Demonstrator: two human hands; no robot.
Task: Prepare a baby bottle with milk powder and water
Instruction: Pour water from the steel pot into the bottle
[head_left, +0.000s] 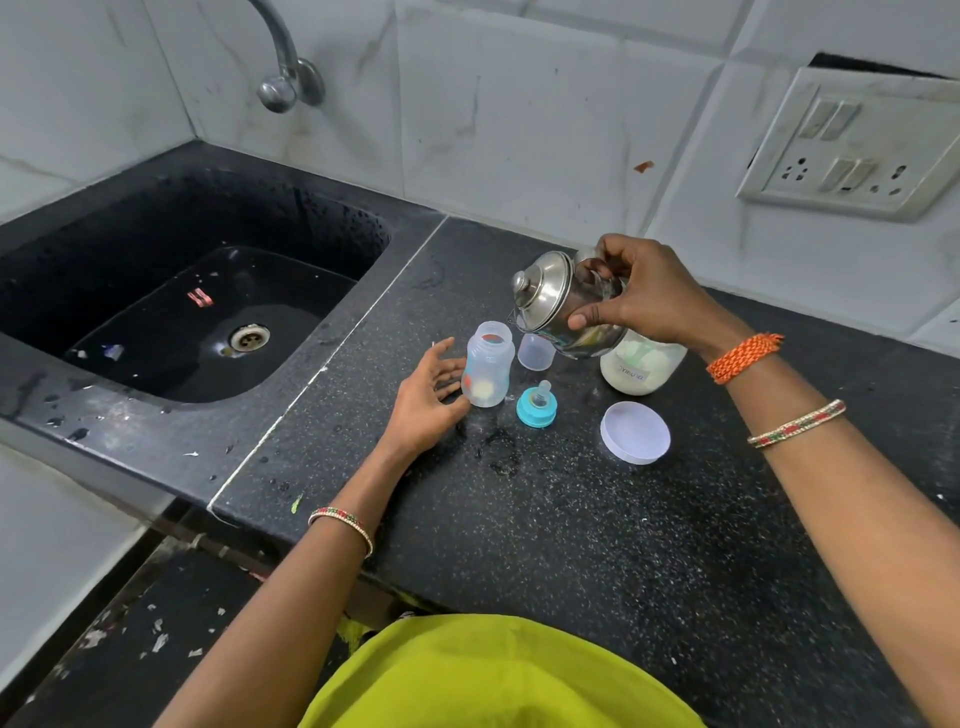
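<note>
Right hand (641, 296) gripping steel kettle (563, 306) tipped leftward over upright open bottle (487, 364); left hand (428, 397) open beside it.

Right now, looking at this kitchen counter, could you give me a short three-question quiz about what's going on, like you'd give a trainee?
1. True or false: the baby bottle already has its teal teat cap screwed on.
2. Which hand holds the steel kettle? A) the left hand B) the right hand
3. Fill in: the white lid lies flat on the ____, in front of the powder jar.

Key
1. False; the cap stands on the counter beside the open bottle.
2. B; the kettle is tilted toward the bottle's mouth.
3. Counter.
</note>
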